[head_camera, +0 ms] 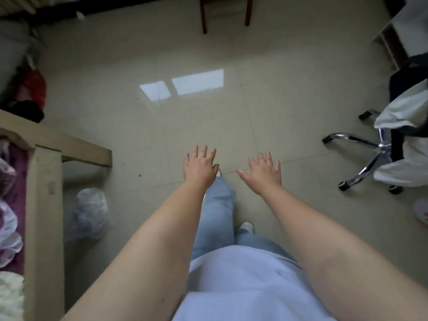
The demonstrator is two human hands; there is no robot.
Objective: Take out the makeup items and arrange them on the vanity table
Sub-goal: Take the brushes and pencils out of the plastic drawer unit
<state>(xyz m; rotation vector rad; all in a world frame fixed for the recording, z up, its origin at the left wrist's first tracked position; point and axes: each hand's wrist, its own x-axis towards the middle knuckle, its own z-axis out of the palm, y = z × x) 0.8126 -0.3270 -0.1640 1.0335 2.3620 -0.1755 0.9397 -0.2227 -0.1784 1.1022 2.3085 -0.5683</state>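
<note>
My left hand (199, 166) and my right hand (263, 170) are stretched out in front of me over a shiny tiled floor (162, 126), palms down and fingers spread. Neither hand holds or touches anything. No makeup items and no vanity table show in this view. Below the hands I see my light blue trousers and a white shoe.
A pale wooden frame (44, 205) with purple and white bedding stands at the left, a plastic bag (90, 212) beneath it. An office chair (379, 151) draped with white cloth is at the right. Dark wooden chair legs (225, 15) stand at the far end.
</note>
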